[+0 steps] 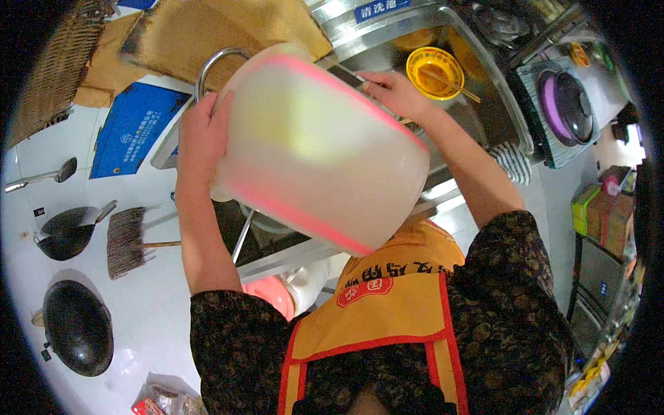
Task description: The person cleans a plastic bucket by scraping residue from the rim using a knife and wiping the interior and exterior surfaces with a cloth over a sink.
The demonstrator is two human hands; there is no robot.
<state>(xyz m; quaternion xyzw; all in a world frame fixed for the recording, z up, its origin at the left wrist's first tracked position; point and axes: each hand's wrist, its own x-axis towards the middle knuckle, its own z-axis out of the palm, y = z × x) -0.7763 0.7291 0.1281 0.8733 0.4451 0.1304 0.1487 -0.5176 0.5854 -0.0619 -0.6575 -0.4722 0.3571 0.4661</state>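
Note:
A large translucent white plastic bucket (pixel 321 150) with pink bands lies tilted between my two hands, at the edge of a steel sink (pixel 482 78). My left hand (pixel 202 129) grips its left end, with the thumb on the outer wall. At the upper right, my right hand (pixel 397 93) has its fingers curled at the bucket's far side, beside a narrow metal strip; the exact hold is partly hidden. Inside the sink, beyond my right hand, sits a yellow bowl (pixel 434 72) with chopsticks (pixel 451 85) across it. The bucket's contents cannot be seen.
A curved metal tap (pixel 223 57) rises behind my left hand. Woks (pixel 78 327), a ladle (pixel 65 170) and a brush (pixel 126 243) hang at left. A wooden board (pixel 223 36) stands at the back. A striped cloth (pixel 512 163) hangs on the sink's right edge, near a lidded pot (pixel 573 109).

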